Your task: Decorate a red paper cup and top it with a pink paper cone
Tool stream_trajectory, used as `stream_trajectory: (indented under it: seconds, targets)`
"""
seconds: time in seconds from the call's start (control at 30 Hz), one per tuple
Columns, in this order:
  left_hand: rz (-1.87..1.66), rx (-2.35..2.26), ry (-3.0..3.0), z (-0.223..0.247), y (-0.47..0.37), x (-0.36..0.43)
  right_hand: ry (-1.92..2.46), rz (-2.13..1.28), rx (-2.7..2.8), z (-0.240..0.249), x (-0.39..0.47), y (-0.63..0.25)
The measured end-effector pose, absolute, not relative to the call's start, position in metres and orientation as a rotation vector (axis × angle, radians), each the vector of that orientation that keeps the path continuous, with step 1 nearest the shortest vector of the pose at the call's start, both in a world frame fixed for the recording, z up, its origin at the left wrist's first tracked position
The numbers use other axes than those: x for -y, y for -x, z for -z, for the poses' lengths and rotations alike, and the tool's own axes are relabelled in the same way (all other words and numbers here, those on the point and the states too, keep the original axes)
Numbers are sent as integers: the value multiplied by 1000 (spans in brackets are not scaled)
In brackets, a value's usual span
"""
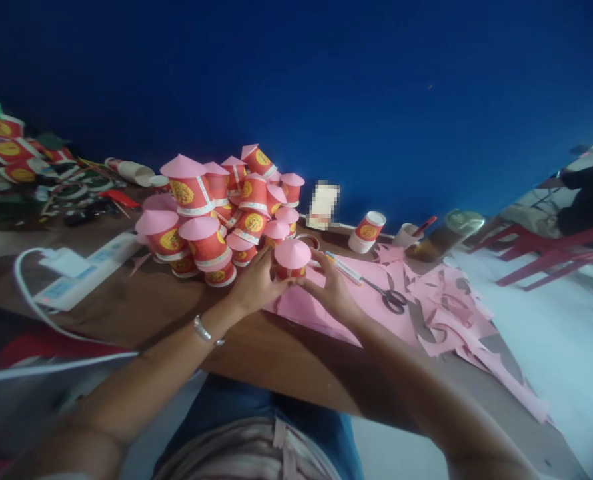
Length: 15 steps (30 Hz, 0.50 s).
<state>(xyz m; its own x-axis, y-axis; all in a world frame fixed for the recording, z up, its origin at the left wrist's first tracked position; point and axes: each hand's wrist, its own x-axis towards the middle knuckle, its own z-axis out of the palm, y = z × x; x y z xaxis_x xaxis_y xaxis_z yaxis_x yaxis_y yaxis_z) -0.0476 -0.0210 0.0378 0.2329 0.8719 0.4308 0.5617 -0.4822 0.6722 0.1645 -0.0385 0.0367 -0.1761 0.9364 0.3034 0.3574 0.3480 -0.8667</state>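
Between my two hands stands a red paper cup (287, 272) topped with a pink paper cone (293, 253). My left hand (257, 283) curls round its left side, and my right hand (331, 287) closes on its right side, the thumbs meeting near the front. Just left of them rises a pile of similar red cups (191, 193) with pink cone tops, some stacked and some tilted. Pink paper sheets (301, 310) lie under and beside my hands. Black-handled scissors (392, 300) and a pen (344, 268) rest on the paper to the right.
A white power strip (89, 270) with a plugged-in charger and cable lies at left. Pink paper scraps (456, 313) cover the right side. Along the back stand a lone paper cup (368, 232) and a jar (449, 235). A red stool (541, 247) is beyond the table.
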Motion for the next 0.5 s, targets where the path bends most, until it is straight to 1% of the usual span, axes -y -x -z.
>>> stream_trajectory:
  seconds: [0.17, 0.3, 0.33, 0.4, 0.5]
  targets:
    - [-1165, -1267, -2072, -49, 35, 12, 1197, -945, 1627, -50, 20, -157]
    - [-1199, -1327, -1956, -42, 36, 5, 1263, -878, 1513, -66, 1, -163]
    - [-1159, -1348, -1944, -40, 35, 4, 1248, -850, 1477, -73, -7, -164]
    - [-973, -1344, -1977, -35, 27, 3, 1186, -802, 1448, -91, -28, -163]
    - [-734, -1268, -2122, -29, 3, 5, 1111, -650, 1460, -122, -71, -148]
